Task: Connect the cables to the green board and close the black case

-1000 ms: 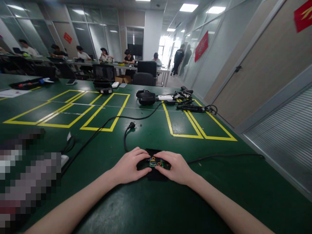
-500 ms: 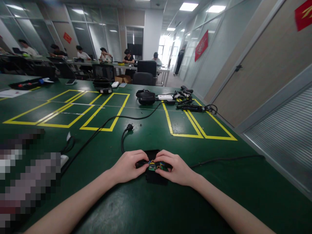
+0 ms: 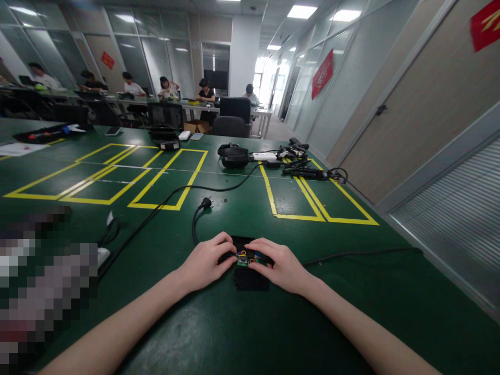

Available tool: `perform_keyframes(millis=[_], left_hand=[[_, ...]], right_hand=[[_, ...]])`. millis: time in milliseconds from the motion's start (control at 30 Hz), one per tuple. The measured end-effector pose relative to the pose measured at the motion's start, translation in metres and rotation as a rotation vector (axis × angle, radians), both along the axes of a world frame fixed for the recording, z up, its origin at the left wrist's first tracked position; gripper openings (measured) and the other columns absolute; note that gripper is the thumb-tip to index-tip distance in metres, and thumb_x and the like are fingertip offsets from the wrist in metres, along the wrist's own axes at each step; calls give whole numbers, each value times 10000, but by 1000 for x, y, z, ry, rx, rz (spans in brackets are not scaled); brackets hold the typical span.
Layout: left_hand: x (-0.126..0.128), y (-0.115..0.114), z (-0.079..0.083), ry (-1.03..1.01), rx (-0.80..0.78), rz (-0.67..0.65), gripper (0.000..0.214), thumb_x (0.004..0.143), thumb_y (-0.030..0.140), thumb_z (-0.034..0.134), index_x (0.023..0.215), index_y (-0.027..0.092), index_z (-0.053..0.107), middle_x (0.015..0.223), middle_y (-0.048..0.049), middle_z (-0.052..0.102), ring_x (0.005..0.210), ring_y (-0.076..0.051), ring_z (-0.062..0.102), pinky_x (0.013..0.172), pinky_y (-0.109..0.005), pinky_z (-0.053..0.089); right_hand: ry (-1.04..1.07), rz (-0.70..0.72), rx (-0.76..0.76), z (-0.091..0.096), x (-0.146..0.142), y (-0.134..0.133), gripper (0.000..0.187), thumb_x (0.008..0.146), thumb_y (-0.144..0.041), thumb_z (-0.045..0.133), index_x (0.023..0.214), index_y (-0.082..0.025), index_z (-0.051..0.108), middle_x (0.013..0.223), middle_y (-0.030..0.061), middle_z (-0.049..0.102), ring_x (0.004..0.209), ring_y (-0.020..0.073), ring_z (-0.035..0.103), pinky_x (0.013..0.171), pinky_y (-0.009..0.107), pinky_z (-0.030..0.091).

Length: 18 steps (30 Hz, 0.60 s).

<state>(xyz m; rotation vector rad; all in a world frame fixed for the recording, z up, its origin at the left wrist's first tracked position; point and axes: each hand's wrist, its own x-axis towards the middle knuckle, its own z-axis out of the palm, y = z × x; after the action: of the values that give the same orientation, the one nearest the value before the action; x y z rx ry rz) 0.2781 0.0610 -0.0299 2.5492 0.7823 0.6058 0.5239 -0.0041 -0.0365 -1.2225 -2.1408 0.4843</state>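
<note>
Can read no text: only gold strokes (image 3: 492,20) on the red poster (image 3: 477,37) at upper right (cut off by the view's edge) and blurred marks (image 3: 322,74) on the farther red banner (image 3: 317,88).

A broad, glossy dark-green table (image 3: 187,333) spans the frame, bearing rectangles of yellow tape (image 3: 353,223). At upper centre lie a bulky, rounded black object (image 3: 233,157) and a slim white plastic box (image 3: 264,156); left of centre, a long black cable (image 3: 214,190); lower centre, a flat black plastic shell (image 3: 252,280).
</note>
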Motion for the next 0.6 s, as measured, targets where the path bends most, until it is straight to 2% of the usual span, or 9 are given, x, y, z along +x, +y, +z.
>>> perform_keyframes(millis=[133, 300, 467, 600], left_hand=[[-1, 1, -1, 31, 21, -4, 102, 962, 230, 625, 1028, 204, 698, 1134, -53, 648, 885, -171, 692, 783, -276, 568], [-2, 1, -2, 42, 70, 8, 111, 978, 241, 594, 1026, 202, 686, 1162, -52, 621, 773, -134, 660, 731, -267, 570], [-1, 1, 0, 43, 59, -6, 104, 978, 221, 596, 1032, 202, 682, 1098, -48, 644, 865, -166, 688, 756, -264, 567], [-2, 1, 0, 28, 106, -23, 140, 987, 218, 570, 1027, 198, 702, 1178, -70, 635, 839, -159, 695, 775, -283, 581]], right_hand=[[-62, -20, -31, 5, -2, -1, 543, 813, -281, 835, 1325, -247, 654, 1227, 79, 724, 1045, 237, 733, 870, 348, 615], [-130, -88, -25, 5, -3, -1, 392, 848, -282, 800, 1230, -240, 719, 1107, 57, 726, 877, 203, 736, 758, 313, 618], [-122, -81, 13, 0, -2, 3, 363, 860, -253, 804, 1214, -221, 730, 1132, 82, 721, 988, 244, 717, 872, 395, 612], [-85, -33, 51, -2, -3, 5, 381, 860, -220, 807, 1232, -243, 727, 1155, 98, 725, 1051, 267, 673, 905, 450, 607]])
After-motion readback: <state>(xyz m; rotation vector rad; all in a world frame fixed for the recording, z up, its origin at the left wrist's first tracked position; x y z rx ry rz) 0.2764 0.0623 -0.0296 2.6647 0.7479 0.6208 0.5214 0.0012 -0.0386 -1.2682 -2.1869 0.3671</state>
